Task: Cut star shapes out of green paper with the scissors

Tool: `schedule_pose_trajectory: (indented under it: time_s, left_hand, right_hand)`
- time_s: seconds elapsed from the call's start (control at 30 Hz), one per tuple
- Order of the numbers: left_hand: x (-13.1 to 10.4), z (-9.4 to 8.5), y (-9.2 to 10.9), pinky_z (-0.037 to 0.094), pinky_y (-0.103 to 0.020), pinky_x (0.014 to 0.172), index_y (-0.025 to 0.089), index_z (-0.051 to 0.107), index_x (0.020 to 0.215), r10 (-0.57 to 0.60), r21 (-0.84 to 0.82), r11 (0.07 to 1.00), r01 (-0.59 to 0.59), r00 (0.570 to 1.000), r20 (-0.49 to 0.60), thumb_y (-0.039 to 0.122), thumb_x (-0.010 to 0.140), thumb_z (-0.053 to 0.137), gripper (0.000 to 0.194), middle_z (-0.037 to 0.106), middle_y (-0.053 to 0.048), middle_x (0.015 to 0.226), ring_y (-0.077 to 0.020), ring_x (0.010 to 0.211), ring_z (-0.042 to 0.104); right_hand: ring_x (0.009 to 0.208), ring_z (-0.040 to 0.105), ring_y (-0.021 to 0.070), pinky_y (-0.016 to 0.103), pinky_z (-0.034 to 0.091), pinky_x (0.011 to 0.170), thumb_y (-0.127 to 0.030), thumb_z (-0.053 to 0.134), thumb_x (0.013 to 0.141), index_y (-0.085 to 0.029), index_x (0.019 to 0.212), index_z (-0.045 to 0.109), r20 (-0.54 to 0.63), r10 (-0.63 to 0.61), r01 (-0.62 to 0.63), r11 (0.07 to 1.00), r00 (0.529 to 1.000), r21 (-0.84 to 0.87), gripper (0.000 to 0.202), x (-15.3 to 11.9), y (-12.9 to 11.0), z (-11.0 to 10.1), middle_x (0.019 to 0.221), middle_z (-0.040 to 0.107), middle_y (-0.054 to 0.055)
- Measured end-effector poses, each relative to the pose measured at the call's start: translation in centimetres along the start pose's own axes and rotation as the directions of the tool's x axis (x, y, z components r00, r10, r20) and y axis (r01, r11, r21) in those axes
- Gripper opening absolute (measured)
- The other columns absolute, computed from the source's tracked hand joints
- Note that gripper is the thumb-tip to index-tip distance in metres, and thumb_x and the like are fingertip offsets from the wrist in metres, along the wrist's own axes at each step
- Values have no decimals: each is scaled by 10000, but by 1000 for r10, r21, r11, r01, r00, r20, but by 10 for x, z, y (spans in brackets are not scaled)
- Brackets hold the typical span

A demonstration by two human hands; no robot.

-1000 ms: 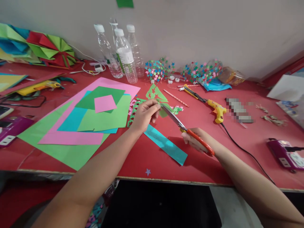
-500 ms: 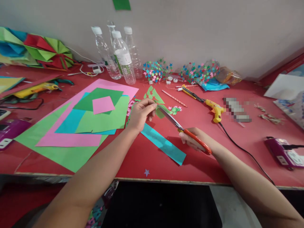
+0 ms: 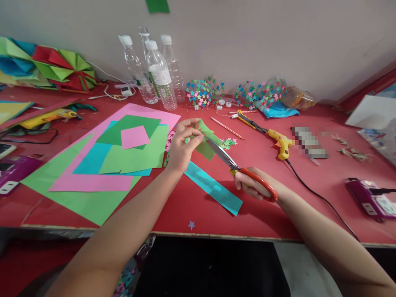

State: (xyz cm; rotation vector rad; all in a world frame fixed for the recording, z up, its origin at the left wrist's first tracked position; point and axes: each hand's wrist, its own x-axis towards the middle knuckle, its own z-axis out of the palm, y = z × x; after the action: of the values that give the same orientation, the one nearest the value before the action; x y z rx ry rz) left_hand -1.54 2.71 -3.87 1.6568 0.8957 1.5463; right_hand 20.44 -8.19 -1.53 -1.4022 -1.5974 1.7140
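Observation:
My left hand (image 3: 182, 146) is closed in a pinch on a piece of green paper (image 3: 206, 150), its upper fingers raised over the paper's edge. In my right hand (image 3: 247, 185) is a pair of scissors (image 3: 258, 181) with orange-red handles. Their blades point up and left, with the tips at the green paper close to my left fingertips. Whether the tips are cutting into it I cannot tell. Beside the paper lies a small heap of green and pink paper stars (image 3: 229, 143). A blue paper strip (image 3: 215, 187) lies below my hands.
Coloured paper sheets (image 3: 93, 202) overlap at left. Plastic bottles (image 3: 161, 78) stand by the wall, near star-covered clumps (image 3: 201, 93). A yellow glue gun (image 3: 280, 142) and its cord lie right, with a purple power strip (image 3: 368, 198) beyond. One star (image 3: 191, 225) lies near the table edge (image 3: 216, 236).
My left fingers have lifted and spread at the top, and the green paper near them has shifted. The scissors have moved only slightly, with their blades still by the paper.

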Motion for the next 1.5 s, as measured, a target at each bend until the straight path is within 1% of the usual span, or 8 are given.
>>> schedule_pose_trajectory:
  time_s: [0.13,0.27,0.5,0.6,0.77,1.03,1.17,1.5]
  left_hand:
    - [-2,3,0,358,-434,1057,214,639,654,-95,-53,994,95,995,4,214,748,635,94,610,-34,1201,-233,1216,504]
    - [-4,5,3,373,-423,1030,209,630,646,-131,-99,986,134,991,28,213,725,638,79,626,-34,1183,-233,1199,516]
    - [-4,7,3,456,-332,868,210,618,660,-226,-193,951,241,969,100,256,727,622,82,632,-24,925,-186,951,592]
    - [-5,7,3,463,-317,843,211,618,667,-211,-188,956,226,973,98,259,730,618,80,621,-23,906,-179,928,585]
    - [-6,8,3,442,-337,898,221,620,673,-167,-156,971,180,982,93,249,746,617,78,611,-18,902,-181,944,581]
    - [-8,9,7,419,-336,916,223,617,670,-110,-122,985,121,990,93,225,760,616,89,600,-15,901,-178,937,574]
    - [-9,9,5,424,-339,914,227,617,675,-114,-114,986,123,990,87,227,767,612,92,601,-16,905,-179,938,574]
    - [-8,10,4,416,-322,900,217,622,662,-119,-137,982,128,990,77,227,751,626,90,600,-14,891,-173,924,569]
  right_hand:
    - [289,315,51,193,265,359,-632,466,884,-166,722,518,17,-33,32,998,999,47,496,2,5,2,353,347,-108]
    - [300,319,53,194,288,368,-622,438,905,-166,744,530,19,-37,36,998,999,47,493,2,6,2,375,353,-104]
    - [306,332,57,199,297,366,-638,440,896,-168,743,528,14,-34,33,999,999,41,503,2,7,4,393,365,-97]
    - [303,337,58,204,294,382,-617,432,909,-161,750,538,-2,-52,52,998,999,33,494,3,8,8,378,373,-95]
    - [314,346,61,225,330,446,-608,434,903,-149,731,549,-39,-51,50,999,998,-13,504,1,2,13,352,372,-90]
    - [296,343,54,205,314,401,-610,418,917,-164,713,531,-36,-58,57,998,998,-23,503,1,7,12,345,381,-88]
    - [275,325,50,195,295,359,-615,409,923,-177,700,504,-43,-52,53,998,998,22,500,4,12,14,345,379,-91]
    - [251,308,49,191,275,326,-651,438,889,-185,660,494,-94,-8,8,1000,996,7,522,2,7,17,311,386,-83]
